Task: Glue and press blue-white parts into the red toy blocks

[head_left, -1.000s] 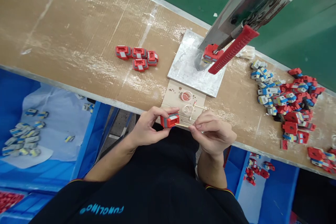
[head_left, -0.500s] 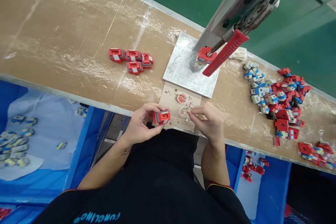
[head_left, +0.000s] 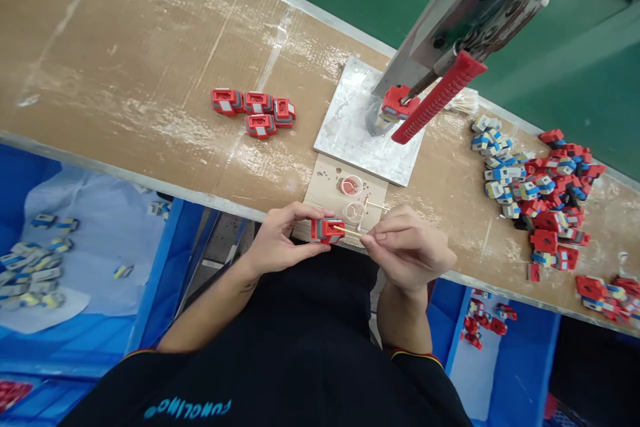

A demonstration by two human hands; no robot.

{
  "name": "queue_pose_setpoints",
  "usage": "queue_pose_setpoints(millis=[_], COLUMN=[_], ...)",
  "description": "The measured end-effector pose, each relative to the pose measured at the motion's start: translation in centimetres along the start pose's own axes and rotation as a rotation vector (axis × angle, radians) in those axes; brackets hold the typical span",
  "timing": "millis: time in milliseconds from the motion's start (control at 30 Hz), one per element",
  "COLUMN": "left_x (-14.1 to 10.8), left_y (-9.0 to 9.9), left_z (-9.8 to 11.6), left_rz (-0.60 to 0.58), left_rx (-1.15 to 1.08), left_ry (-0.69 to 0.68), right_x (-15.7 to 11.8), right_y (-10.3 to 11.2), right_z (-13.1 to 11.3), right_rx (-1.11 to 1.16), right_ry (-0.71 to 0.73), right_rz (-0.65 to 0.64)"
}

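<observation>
My left hand (head_left: 281,240) grips a red and grey toy vehicle part (head_left: 327,231) between thumb and fingers, over the bench's front edge. My right hand (head_left: 411,245) pinches a thin wooden stick (head_left: 351,232), whose far tip meets the recess in the red part. Just beyond lies a stained cardboard piece (head_left: 320,191). On it stand a small cup with red liquid (head_left: 351,185) and a clear cup (head_left: 353,212). A second stick with a red tip (head_left: 375,205) and a cotton swab (head_left: 359,223) lie beside them.
Behind the cardboard a press with a red handle (head_left: 440,99) stands on a metal plate (head_left: 340,121), clamping a red toy part (head_left: 397,103). Several red parts (head_left: 259,103) sit to the left. Heaped toy parts (head_left: 550,187) lie right. Blue bins (head_left: 155,267) flank me below the bench.
My right hand has drawn the stick away from the clear cup and brought its tip to the red part. My left hand has shifted slightly right with the part.
</observation>
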State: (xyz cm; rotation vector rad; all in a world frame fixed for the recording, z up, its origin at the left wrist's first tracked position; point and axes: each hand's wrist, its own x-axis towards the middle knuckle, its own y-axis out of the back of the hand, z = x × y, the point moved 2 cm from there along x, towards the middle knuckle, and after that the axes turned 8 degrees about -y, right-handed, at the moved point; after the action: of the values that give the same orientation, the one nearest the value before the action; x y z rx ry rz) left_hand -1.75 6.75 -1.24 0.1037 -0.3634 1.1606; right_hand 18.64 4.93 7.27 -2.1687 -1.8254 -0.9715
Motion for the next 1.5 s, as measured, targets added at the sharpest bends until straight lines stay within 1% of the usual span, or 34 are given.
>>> queue_pose_setpoints(millis=[100, 200, 400, 533, 700, 867, 933, 1000, 1067, 1100, 1167, 1267, 1333, 1400, 1433, 1467, 1500], left_x=[0.1, 0.1, 0.0, 0.3, 0.7, 0.8, 0.7, 0.5, 0.2, 0.1, 0.0, 0.0, 0.1, 0.1, 0.1, 0.0, 0.0], left_y=[-0.1, -0.1, 0.2, 0.5, 0.6, 0.6, 0.6, 0.6, 0.8, 0.9, 1.1, 1.4, 1.5, 1.6, 1.8, 2.0, 2.3], left_z=[0.2, 0.4, 0.9, 1.3, 1.8, 1.9, 1.8, 1.6, 1.2, 1.0, 0.7, 0.5, 0.5, 0.7, 0.8, 0.9, 0.9], left_rz=[-0.017, -0.010, 0.002, -0.009, -0.024, -0.035, -0.038, -0.020, 0.012, 0.030, 0.060, 0.087, 0.101, 0.120, 0.131, 0.143, 0.153], left_rx=[-0.011, -0.017, 0.007, 0.054, 0.107, 0.119, 0.113, 0.106, 0.089, 0.075, 0.037, -0.002, 0.000, 0.014, 0.019, 0.021, 0.023], left_ry=[-0.023, -0.050, -0.036, -0.081, -0.171, -0.183, -0.179, -0.154, -0.103, -0.070, -0.012, 0.036, 0.062, 0.076, 0.075, 0.070, 0.065], right_x=[0.0, 0.1, 0.2, 0.3, 0.5, 0.6, 0.5, 0.3, 0.0, -0.1, -0.4, -0.9, -1.4, -1.9, -2.1, -2.3, -2.3], right_y=[-0.5, -0.6, -0.1, 0.2, 0.4, 0.3, 0.7, 1.6, 2.6, 2.9, 2.9, 1.8, 1.5, 2.5, 3.7, 5.4, 7.5], right_z=[0.1, 0.1, 0.1, 0.1, -0.2, -0.4, -0.3, 0.3, 1.2, 1.7, 2.7, 3.7, 4.0, 4.4, 4.8, 5.3, 6.1], right_rx=[-0.005, -0.010, -0.031, -0.064, -0.052, -0.025, -0.016, -0.019, -0.066, -0.109, -0.210, -0.337, -0.375, -0.368, -0.365, -0.376, -0.412], right_ry=[0.000, 0.005, 0.007, 0.011, 0.006, 0.007, -0.003, -0.025, -0.052, -0.062, -0.060, -0.036, -0.049, -0.097, -0.135, -0.179, -0.228], right_rz=[-0.016, -0.027, -0.047, -0.052, -0.116, -0.182, -0.164, -0.092, -0.024, -0.027, -0.123, -0.319, -0.397, -0.423, -0.391, -0.315, -0.190])
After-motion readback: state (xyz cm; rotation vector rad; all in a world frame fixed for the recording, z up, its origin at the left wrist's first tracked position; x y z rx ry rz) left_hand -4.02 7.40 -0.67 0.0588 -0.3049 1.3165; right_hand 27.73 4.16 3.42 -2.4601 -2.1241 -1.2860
